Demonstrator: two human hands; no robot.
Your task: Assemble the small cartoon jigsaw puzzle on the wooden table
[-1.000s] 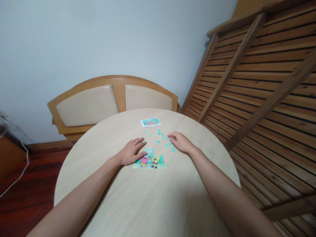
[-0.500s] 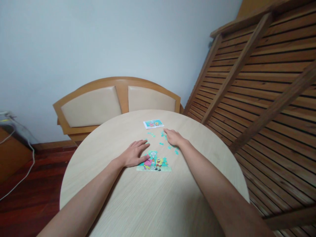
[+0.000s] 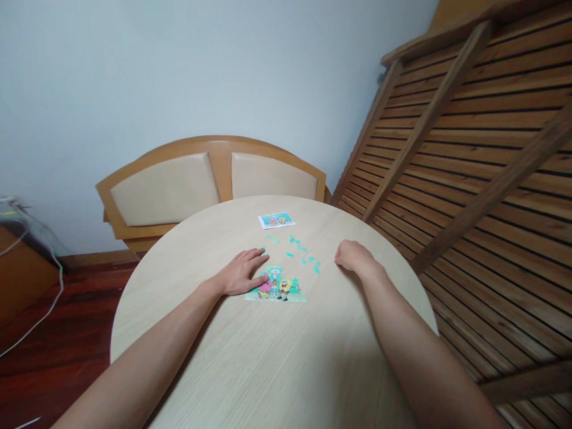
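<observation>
A partly assembled cartoon jigsaw point(image 3: 285, 289) lies on the round wooden table point(image 3: 268, 351). My left hand point(image 3: 243, 272) rests palm down with its fingers spread, the thumb on the jigsaw's upper left part. Several loose turquoise pieces point(image 3: 304, 261) are scattered beyond and to the right of the jigsaw. My right hand point(image 3: 354, 257) is curled closed at the table surface, right of those pieces; whatever its fingers may hold is hidden. A printed picture card point(image 3: 276, 220) lies behind the loose pieces.
Behind the table stands a wooden headboard with cream panels point(image 3: 165, 189) against the wall. A slatted wooden frame point(image 3: 465, 179) leans at the right. A white cable point(image 3: 56, 298) hangs down at the left over the dark red floor.
My right hand has moved right, away from the loose pieces, and its fingers have curled in. My left hand stays at the jigsaw. The view has shifted slightly.
</observation>
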